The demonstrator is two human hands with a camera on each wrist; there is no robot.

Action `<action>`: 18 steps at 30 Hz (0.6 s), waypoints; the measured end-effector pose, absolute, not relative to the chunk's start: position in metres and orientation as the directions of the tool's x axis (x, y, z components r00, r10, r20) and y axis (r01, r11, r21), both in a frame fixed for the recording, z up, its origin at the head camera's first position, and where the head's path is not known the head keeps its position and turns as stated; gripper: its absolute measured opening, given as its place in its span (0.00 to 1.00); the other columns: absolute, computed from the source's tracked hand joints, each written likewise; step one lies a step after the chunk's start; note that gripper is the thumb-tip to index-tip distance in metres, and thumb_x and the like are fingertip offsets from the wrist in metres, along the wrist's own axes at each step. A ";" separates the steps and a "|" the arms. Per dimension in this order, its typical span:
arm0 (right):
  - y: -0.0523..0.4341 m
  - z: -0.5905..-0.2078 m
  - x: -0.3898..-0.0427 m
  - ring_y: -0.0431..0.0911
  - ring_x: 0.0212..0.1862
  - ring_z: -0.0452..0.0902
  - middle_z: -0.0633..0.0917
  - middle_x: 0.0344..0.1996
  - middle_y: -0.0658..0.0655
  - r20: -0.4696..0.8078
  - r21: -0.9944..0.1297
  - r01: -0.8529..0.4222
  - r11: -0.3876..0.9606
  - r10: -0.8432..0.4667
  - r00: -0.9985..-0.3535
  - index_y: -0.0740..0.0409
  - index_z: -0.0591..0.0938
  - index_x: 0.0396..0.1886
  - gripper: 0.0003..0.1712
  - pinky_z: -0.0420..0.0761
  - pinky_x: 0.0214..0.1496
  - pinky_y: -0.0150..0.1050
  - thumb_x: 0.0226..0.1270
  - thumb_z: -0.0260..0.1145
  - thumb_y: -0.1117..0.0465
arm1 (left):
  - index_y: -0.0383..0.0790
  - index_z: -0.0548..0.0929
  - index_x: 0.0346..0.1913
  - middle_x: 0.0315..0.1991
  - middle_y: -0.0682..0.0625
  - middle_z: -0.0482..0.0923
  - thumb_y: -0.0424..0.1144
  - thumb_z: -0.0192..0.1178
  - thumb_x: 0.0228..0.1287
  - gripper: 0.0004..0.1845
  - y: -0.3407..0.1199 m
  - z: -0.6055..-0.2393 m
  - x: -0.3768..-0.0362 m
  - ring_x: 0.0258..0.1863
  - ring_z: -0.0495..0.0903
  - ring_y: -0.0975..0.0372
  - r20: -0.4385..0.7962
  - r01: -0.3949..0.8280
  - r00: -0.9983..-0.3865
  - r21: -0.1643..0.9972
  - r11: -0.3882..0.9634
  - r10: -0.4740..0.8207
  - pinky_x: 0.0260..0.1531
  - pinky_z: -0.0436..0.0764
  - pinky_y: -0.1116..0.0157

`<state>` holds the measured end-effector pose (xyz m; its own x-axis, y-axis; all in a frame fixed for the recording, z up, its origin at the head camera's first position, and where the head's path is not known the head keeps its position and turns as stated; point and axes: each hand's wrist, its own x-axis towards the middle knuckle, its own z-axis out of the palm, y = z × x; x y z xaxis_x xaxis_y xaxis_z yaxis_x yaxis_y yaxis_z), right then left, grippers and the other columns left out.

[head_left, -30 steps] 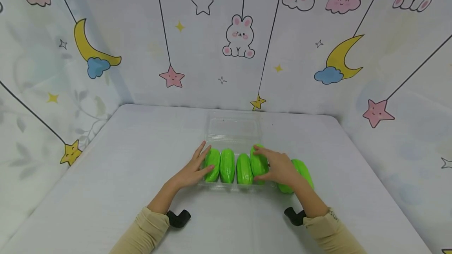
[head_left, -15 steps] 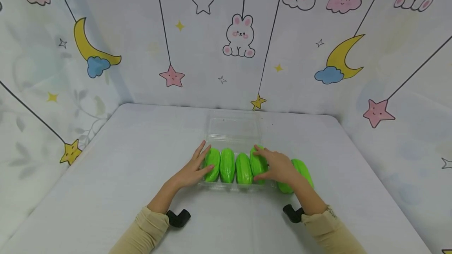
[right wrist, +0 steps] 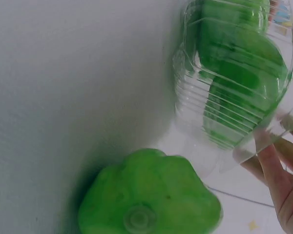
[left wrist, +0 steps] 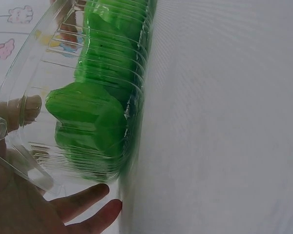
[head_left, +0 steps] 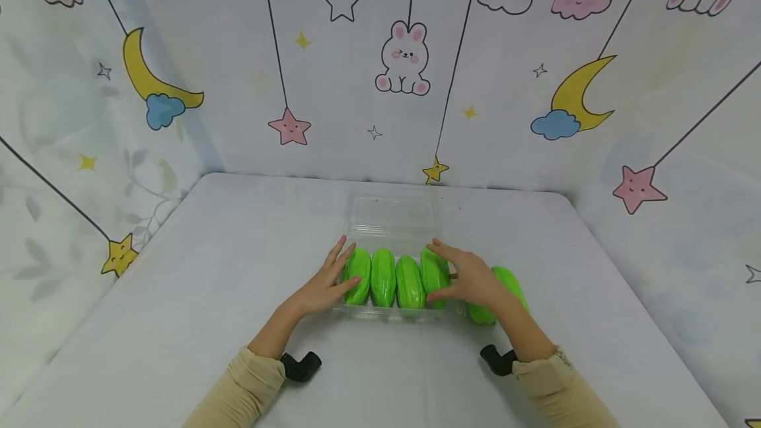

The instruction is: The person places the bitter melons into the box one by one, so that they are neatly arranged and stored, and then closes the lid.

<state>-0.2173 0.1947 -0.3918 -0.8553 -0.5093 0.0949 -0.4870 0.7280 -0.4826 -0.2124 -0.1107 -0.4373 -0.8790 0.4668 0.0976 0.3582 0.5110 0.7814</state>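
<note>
Tray [head_left: 362,312] full w/ gourds [head_left: 396,281], one gourd [head_left: 505,283] blocks right side.

bright green ridged fruits [head_left: 395,281] in a clear plastic tray [head_left: 392,216], white bench [head_left: 238,249], beige sleeves [head_left: 250,388].

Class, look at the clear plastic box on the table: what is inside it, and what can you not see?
Inside the clear plastic box four green fruits lie side by side. The right hand covers part of the rightmost one. A fifth green fruit lies outside, beside the box.
</note>
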 end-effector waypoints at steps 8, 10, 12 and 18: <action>0.201 -0.388 -0.214 0.55 0.64 0.61 0.63 0.66 0.57 0.098 -0.605 -0.451 0.656 -0.502 -0.860 0.51 0.59 0.70 0.59 0.79 0.42 0.37 0.37 0.75 0.40 | 0.41 0.44 0.72 0.72 0.49 0.26 0.48 0.49 0.68 0.37 -0.111 -0.438 -0.213 0.69 0.39 0.47 0.092 0.357 -0.879 0.777 0.518 0.468 0.58 0.59 0.43; 0.203 -0.387 -0.214 0.56 0.64 0.61 0.63 0.67 0.56 0.100 -0.626 -0.450 0.637 -0.506 -0.856 0.49 0.58 0.70 0.59 0.79 0.43 0.39 0.37 0.75 0.39 | 0.41 0.44 0.72 0.72 0.49 0.26 0.48 0.49 0.68 0.37 -0.111 -0.439 -0.213 0.69 0.40 0.47 0.091 0.355 -0.880 0.779 0.517 0.467 0.57 0.60 0.43; 0.205 -0.387 -0.214 0.57 0.63 0.61 0.62 0.67 0.55 0.109 -0.648 -0.452 0.613 -0.512 -0.852 0.48 0.58 0.70 0.60 0.79 0.44 0.41 0.36 0.75 0.39 | 0.40 0.44 0.72 0.72 0.49 0.26 0.48 0.49 0.68 0.37 -0.111 -0.439 -0.213 0.69 0.40 0.47 0.091 0.354 -0.880 0.778 0.518 0.466 0.58 0.59 0.43; 0.213 -0.385 -0.213 0.58 0.62 0.64 0.63 0.66 0.56 0.137 -0.682 -0.457 0.571 -0.514 -0.846 0.47 0.58 0.70 0.59 0.79 0.44 0.44 0.37 0.77 0.45 | 0.39 0.45 0.72 0.72 0.47 0.26 0.48 0.49 0.68 0.37 -0.111 -0.440 -0.213 0.69 0.39 0.46 0.098 0.361 -0.881 0.771 0.524 0.464 0.58 0.57 0.43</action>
